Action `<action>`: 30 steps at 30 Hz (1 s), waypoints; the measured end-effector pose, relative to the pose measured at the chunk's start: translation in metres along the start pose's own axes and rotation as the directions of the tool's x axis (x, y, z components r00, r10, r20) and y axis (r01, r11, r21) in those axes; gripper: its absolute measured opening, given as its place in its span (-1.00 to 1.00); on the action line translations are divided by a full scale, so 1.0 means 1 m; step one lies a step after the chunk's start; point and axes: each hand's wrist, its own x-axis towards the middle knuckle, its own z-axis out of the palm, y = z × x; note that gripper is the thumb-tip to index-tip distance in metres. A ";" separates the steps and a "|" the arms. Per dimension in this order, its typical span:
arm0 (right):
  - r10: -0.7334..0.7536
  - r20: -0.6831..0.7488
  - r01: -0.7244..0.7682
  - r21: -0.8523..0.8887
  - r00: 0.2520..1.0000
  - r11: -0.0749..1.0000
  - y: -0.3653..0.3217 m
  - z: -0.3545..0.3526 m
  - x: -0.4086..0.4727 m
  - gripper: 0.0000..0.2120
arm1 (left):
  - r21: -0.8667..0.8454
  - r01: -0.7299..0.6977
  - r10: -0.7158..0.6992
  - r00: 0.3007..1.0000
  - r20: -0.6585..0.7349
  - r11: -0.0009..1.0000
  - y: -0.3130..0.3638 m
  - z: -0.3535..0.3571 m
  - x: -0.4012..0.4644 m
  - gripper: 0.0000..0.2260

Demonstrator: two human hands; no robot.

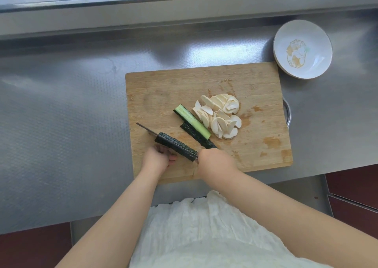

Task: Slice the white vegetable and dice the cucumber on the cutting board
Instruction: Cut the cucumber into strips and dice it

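Splitting cucumber piece [176, 146] lengthwise w/ knife [146, 129].
My L hand [157, 157] pins it, R hand [214, 160] grips handle @ 6 o'clock; piece may roll, nicking fingertips [172, 157].

Counter [71, 104]: stainless steel, fine embossed texture, satin sheen with soft glare patches; raised back ledge at 12 o'clock is smoother, brighter metal. Cutting board [173, 83]: pale wood, matt, visible grain, scored and stained orange-brown toward 4 o'clock. Plate [319, 34] at 2 o'clock: glazed white ceramic, glossy, gold printed motif. Cucumber [176, 146]: dark green skin, bumpy, slightly shiny; cut strip [191, 119] shows wet pale flesh. White vegetable slices [219, 115]: smooth, matt. Knife [146, 129]: thin dark metal. Garment [204, 231] at 6 o'clock: white crinkled cloth.
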 end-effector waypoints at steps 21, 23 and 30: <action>-0.005 -0.098 0.009 0.044 0.995 0.999 0.004 0.026 -0.003 -0.76 | 0.037 -0.045 0.045 0.999 0.012 0.998 -0.004 -0.002 0.004 -0.85; -0.001 -0.092 0.008 0.080 0.996 0.997 0.005 0.028 -0.003 -0.73 | 0.043 -0.051 0.051 0.999 0.009 0.998 -0.006 -0.002 0.006 -0.85; 0.010 -0.037 -0.006 0.092 0.999 0.996 0.004 0.025 0.002 -0.72 | 0.050 -0.056 0.057 0.998 -0.014 0.997 -0.007 0.000 0.007 -0.86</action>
